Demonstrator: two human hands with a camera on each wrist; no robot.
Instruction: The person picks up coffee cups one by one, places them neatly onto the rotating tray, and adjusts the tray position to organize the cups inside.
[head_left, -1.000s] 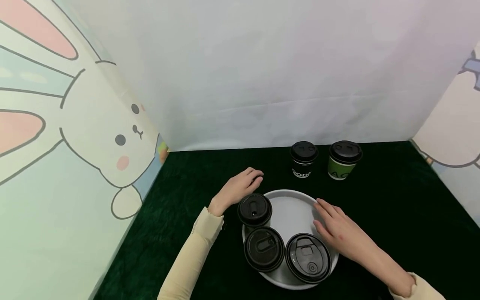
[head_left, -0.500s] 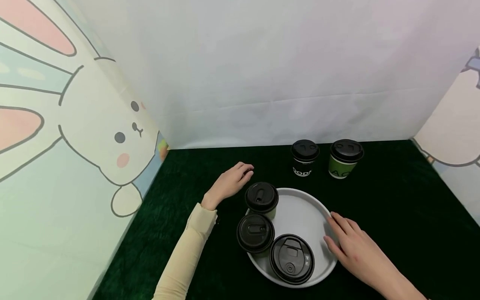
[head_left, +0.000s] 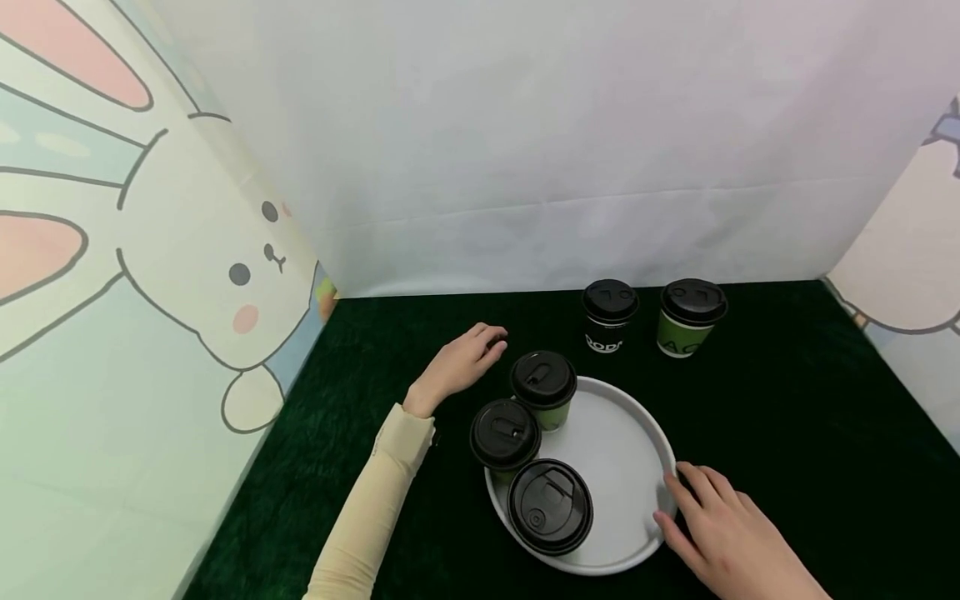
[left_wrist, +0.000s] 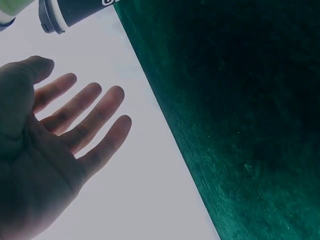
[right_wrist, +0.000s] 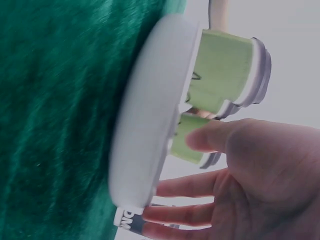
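Note:
A round white tray [head_left: 618,467] with a raised rim lies on the dark green cloth. Three black-lidded paper coffee cups stand along its left side: a rear cup [head_left: 543,383], a middle cup [head_left: 506,433] and a larger front cup [head_left: 550,507]. My right hand [head_left: 731,529] touches the tray's right rim with its fingertips; in the right wrist view the fingers look fairly straight and the thumb is above the rim. Left of the rear cup, my left hand [head_left: 457,367] is held over the cloth, touching no cup. Its palm and loose fingers [left_wrist: 95,120] show in the left wrist view.
Behind the tray stand a black paper cup [head_left: 606,317] and a green paper cup [head_left: 686,318], both with black lids. A pale wall [head_left: 525,167] rises at the cloth's back edge. A rabbit-printed panel [head_left: 195,242] borders the left side.
The tray has turned clockwise, carrying its three cups leftward and back. My right hand has moved along with the rim toward the front. My left hand drew slightly left, then stayed still.

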